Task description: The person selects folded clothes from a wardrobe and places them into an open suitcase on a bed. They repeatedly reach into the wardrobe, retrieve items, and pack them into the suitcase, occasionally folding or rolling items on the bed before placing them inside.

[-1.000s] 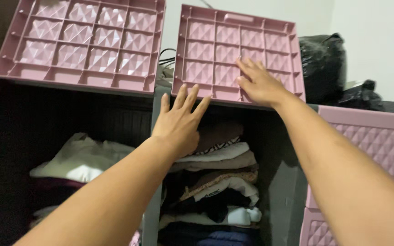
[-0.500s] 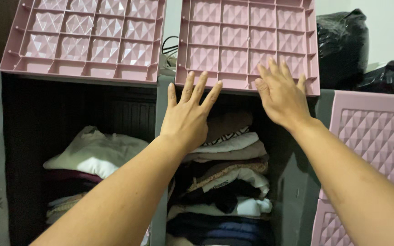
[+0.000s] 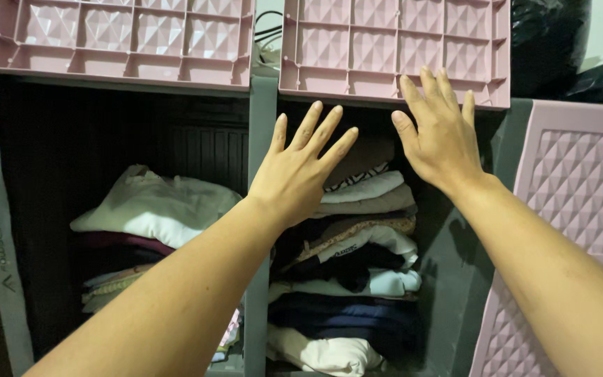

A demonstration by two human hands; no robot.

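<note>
Above the cabinet [image 3: 263, 139], two pink flap doors swung up and open: left pink door [image 3: 123, 35] over the left compartment, right pink door [image 3: 396, 45] over the right one, ribbed inner faces showing. Black plastic bags [image 3: 549, 42] behind, at upper right, against a pale wall. Closed pink quilted door [image 3: 581, 188] just beside the right compartment, on its right. Grey upright divider between the two compartments, partly hidden by the left forearm.

Left compartment: dark inside, holding a low pile of folded clothes [image 3: 151, 209], cream garment on top, darker pieces beneath. Right compartment: fuller stack of folded clothes [image 3: 357, 258], white, beige, black and navy layers, a white piece at the bottom.

Left hand [image 3: 298, 174] raised in front of the right compartment, grip wide, fingers spread and straight, holding nothing, palm toward the top of the stack; contact with the clothes not clear. Right hand [image 3: 441, 136] also flat, grip wide, holding nothing, fingertips overlapping the lower edge of the right pink door; touch or near miss hard to tell.
</note>
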